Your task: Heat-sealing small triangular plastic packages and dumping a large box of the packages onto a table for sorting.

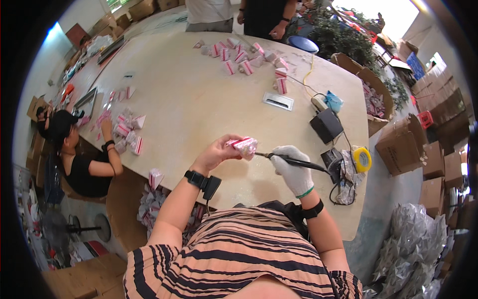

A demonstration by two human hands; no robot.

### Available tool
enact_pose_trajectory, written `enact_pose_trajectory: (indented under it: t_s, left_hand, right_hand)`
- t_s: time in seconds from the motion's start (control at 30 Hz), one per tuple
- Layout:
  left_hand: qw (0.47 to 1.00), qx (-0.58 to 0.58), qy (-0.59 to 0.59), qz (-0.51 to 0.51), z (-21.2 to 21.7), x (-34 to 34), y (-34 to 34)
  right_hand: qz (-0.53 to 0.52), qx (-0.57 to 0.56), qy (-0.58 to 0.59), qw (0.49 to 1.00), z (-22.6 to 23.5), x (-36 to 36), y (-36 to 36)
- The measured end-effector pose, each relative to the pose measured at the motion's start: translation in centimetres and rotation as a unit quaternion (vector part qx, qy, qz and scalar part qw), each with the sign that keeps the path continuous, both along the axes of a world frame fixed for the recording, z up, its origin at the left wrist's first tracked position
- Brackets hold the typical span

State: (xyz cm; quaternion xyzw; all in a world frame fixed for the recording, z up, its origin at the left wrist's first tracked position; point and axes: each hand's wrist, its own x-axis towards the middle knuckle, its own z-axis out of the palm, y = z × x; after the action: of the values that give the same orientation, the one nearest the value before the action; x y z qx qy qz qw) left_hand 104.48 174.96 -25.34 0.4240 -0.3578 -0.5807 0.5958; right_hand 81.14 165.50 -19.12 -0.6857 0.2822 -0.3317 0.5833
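Note:
My left hand, bare, is closed on a small red-and-white striped wedge-shaped piece with a pale, glittery side, held above the table. In my right hand, which wears a white knitted glove, is a slim iron-like tool with a black handle. Its thin metal tip points left and reaches the right side of the piece; whether it touches cannot be made out. The fingers of both hands are wrapped round what they hold.
Similar striped pieces lie at the table's far side and more at the left, by a seated co-worker. Right stand a black box, cords and yellow tape. Cartons and silver stars flank the table.

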Motion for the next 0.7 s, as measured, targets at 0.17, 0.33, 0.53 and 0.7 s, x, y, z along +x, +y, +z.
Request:
enact_pose_trajectory:
  t_s: [0.17,0.33,0.53,0.7]
  left_hand:
    - [0.992,0.103,-0.071,-0.031,-1.8,1.7,-0.5]
    - [0.879,0.305,-0.367,0.025,-8.4,10.6,5.0]
    - [0.647,0.313,-0.694,0.045,-6.5,12.1,1.9]
    - [0.666,0.102,-0.739,-0.003,-7.1,10.9,-15.2]
  right_hand:
    - [-0.017,0.131,-0.01,0.991,-0.9,-2.3,-1.9]
    - [-0.066,0.192,-0.015,0.979,-2.2,-3.7,-3.9]
    - [-0.159,0.156,-0.027,0.975,-4.4,-7.3,-8.3]
    - [-0.211,0.132,-0.042,0.968,-6.0,-7.9,-12.4]
